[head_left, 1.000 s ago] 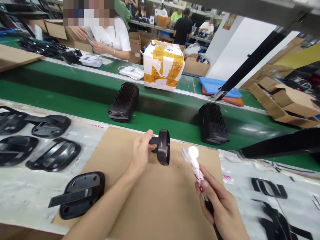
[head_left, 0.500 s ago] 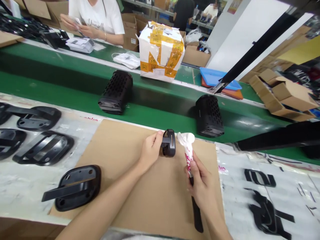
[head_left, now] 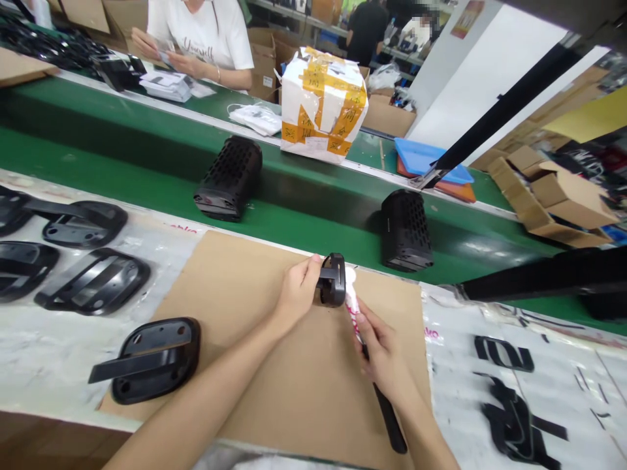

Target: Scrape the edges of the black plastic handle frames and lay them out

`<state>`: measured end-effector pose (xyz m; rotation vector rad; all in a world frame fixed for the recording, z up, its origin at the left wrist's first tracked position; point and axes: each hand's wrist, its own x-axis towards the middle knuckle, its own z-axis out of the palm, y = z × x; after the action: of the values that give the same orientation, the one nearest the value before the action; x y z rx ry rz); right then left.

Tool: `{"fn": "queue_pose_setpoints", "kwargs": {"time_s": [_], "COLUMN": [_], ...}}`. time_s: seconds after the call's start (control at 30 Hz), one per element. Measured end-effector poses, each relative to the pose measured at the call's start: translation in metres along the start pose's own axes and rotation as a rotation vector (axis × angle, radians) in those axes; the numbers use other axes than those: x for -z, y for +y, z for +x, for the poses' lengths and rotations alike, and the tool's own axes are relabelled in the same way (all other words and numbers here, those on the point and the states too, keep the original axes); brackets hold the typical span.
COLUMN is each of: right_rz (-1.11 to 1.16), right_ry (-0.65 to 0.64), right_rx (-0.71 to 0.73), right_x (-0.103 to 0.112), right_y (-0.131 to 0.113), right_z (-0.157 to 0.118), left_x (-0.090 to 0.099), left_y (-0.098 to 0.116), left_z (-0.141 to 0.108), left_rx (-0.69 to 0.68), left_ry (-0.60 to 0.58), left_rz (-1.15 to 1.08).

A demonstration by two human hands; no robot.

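My left hand is closed on a black plastic bracket with a slot in its face, held on edge over the cardboard sheet. In my right hand is a hammer, its head and upper shaft wrapped in white plastic with pink print. The black lower end of its handle points down toward me. The hammer head lies right at the bracket's right side; whether they touch I cannot tell. At the sheet's left corner rests a black oval base with a strap across it.
More black bases lie at left. Black strap pieces and a slotted part are at right. Two perforated black housings stand on the green conveyor. Beyond are a taped box and a person's hands.
The hammer has swung left, its head going from a gap beside the bracket to right against its side. My left hand and the bracket stay nearly still. The camera view shifts slightly.
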<state>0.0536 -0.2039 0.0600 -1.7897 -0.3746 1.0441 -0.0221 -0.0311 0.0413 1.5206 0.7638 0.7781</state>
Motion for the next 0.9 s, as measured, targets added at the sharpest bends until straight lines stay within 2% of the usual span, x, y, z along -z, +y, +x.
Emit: {"fn": "queue_pose_setpoints", "kwargs": {"time_s": [0.07,0.17,0.23,0.37,0.5,0.63,0.7,0.73,0.8,0.9], "right_rz": [0.010,-0.073,-0.145,-0.290,-0.621,-0.767,-0.746,-0.681,-0.442,-0.042], "right_ry": [0.035,-0.108,-0.122,0.104,0.153,0.214,0.283,0.282,0.150,-0.183], "right_rx": [0.028,0.044,0.077,0.204,0.319,0.548,0.640,0.641,0.555,0.452], "right_x": [0.001,0.005,0.013,0.037,0.054,0.058,0.054,0.051,0.038,0.009], "right_y": [0.000,0.000,-0.003,-0.003,0.008,0.015,0.008,0.002,-0.013,-0.035], "right_z": [0.001,0.005,0.006,-0.001,-0.002,0.005,0.007,0.006,0.002,-0.006], "left_x": [-0.001,-0.003,0.000,0.018,0.038,0.046,0.047,0.047,0.047,0.044], "left_y": [-0.001,-0.005,-0.006,0.003,0.032,0.059,0.067,0.070,0.075,0.076], "left_z": [-0.001,0.002,0.007,0.023,0.025,0.015,0.008,0.004,-0.005,-0.025], "left_rx": [-0.006,0.010,0.090,0.262,0.230,0.203,0.179,0.152,0.050,-0.289], "left_ry": [-0.006,0.003,0.041,0.095,0.011,-0.056,-0.053,-0.046,-0.038,-0.066], "left_rz": [-0.008,-0.054,-0.173,-0.541,-0.756,-0.702,-0.636,-0.612,-0.575,-0.467]}}
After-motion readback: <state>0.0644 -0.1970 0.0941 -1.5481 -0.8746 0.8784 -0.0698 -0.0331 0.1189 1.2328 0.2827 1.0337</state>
